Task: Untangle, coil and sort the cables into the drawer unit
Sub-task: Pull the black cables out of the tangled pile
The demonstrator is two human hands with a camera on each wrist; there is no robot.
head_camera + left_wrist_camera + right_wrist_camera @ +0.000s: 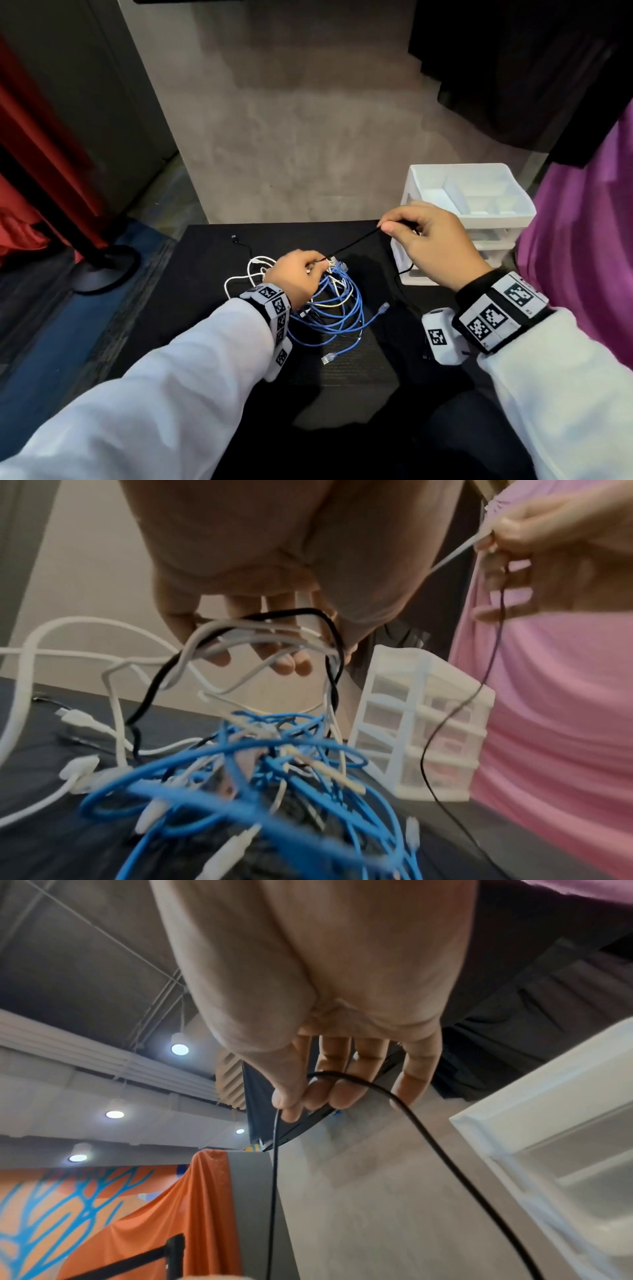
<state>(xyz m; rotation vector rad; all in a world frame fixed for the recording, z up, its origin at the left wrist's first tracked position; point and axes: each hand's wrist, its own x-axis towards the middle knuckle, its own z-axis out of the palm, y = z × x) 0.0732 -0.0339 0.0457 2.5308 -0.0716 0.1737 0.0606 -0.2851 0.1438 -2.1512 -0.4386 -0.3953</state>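
A tangle of blue cables (337, 310) (284, 785), white cables (245, 277) (68, 647) and black cable lies on the black table (212, 260). My left hand (301, 274) (260, 642) grips a bunch of white and black strands at the top of the tangle. My right hand (428, 236) (315, 1096) (503, 542) pinches a thin black cable (356, 241) (428, 1123) and holds it taut, raised up and to the right of the tangle. The cable's slack hangs down past the white drawer unit (479, 205) (411, 723).
The drawer unit (555, 1145) stands at the table's right back corner, its top tray showing white dividers. A black plug end (234, 238) lies near the table's far edge. A stand base (102, 270) sits on the floor left. A person in purple (589, 240) stands right.
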